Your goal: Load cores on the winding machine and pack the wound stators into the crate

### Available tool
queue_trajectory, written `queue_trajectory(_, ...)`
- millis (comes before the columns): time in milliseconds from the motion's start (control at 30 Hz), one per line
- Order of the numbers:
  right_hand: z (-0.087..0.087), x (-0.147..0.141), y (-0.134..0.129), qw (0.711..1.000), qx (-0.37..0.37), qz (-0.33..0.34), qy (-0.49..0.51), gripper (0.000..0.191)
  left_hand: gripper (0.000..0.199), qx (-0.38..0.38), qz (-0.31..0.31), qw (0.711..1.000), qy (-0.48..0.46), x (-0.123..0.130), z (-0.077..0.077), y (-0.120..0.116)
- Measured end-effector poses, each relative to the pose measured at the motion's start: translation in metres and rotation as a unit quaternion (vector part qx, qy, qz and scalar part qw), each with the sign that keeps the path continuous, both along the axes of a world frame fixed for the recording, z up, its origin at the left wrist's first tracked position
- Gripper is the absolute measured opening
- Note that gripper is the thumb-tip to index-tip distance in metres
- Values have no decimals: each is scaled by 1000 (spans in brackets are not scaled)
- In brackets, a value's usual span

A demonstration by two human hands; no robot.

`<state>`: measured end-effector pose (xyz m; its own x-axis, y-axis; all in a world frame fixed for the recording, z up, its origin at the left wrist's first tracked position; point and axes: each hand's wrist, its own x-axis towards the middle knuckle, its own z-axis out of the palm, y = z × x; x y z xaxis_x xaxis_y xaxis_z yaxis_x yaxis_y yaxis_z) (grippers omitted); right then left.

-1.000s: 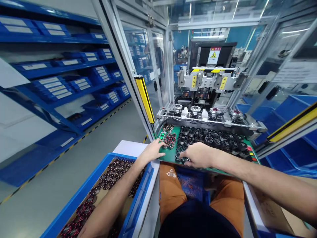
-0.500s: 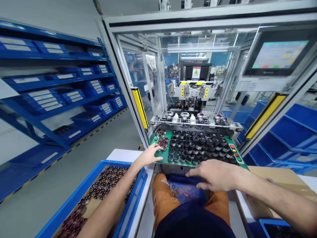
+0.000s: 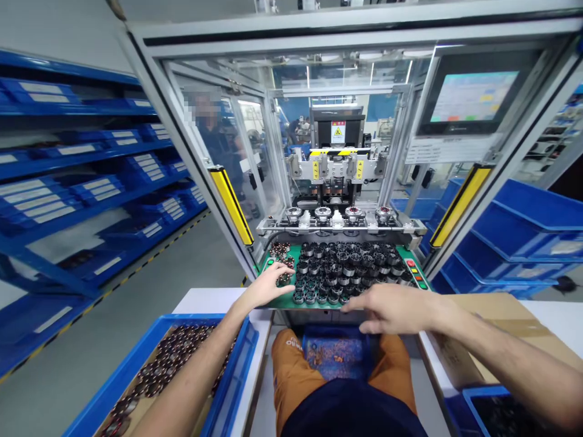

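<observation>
Left of the green board [image 3: 285, 301], a blue crate [image 3: 239, 367] held dark reddish rings [image 3: 184, 345]. Your left hand [image 3: 269, 287] was spread over the board's front left corner, fingertips at the copper-coloured rings [image 3: 279, 249]. Black rings [image 3: 348, 265] crowded the middle; your right hand [image 3: 390, 308] hung at the front edge, forefinger extended, thumb apart.

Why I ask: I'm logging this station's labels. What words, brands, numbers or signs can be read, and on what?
Seems to be "Hello": on the orange trousers, small and partly blurred.
Warning sign: yellow triangle, on the black housing; its lettering is too small.
Yellow labels: marks too small.
Screen: text blurred.
White sheet below the screen: print too small.
Bin labels at left: blurred.
No brand or number is legible.
</observation>
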<state>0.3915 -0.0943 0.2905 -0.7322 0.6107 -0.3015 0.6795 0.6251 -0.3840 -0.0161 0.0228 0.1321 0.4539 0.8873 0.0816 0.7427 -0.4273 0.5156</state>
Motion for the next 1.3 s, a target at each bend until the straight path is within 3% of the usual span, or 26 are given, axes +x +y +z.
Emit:
queue_trajectory(100, 14, 28, 31, 997, -30, -74, 13, 64, 48, 19, -3, 1000, 4, 20, 16, 22)
queue_trajectory(267, 25, 93, 125, 970, 74, -232, -20, 56, 48, 67, -27, 997, 20, 83, 55, 90)
queue_trajectory(433, 5, 146, 232, 913, 161, -363, -90, 50, 54, 111, -54, 990, 64, 189, 82, 184)
queue_trajectory(567, -17, 164, 295, 894, 172, -395, -123, 54, 57, 135, -41, 981, 131, 265, 88, 243)
queue_trajectory(667, -26, 169, 329, 894, 153, -397, -138, 52, 54, 142, -26, 972, 185, 299, 87, 272)
queue_trajectory(800, -29, 175, 362, 900, 115, -394, -145, 49, 48, 128, -15, 961, 245, 320, 85, 296)
queue_trajectory(933, -34, 177, 385, 904, 42, -399, -149, 46, 57, 85, -9, 952, 293, 332, 87, 312)
queue_trajectory(1067, -43, 169, 398, 887, -49, -423, -177, 41, 57, 13, -20, 942, 334, 341, 92, 319)
queue_trajectory(1200, -41, 159, 403, 872, -79, -444, -192, 40, 55, 18, -33, 939, 342, 341, 107, 319)
queue_trajectory(1300, -30, 156, 399, 867, -73, -454, -191, 36, 55, 63, -36, 944, 321, 334, 131, 315)
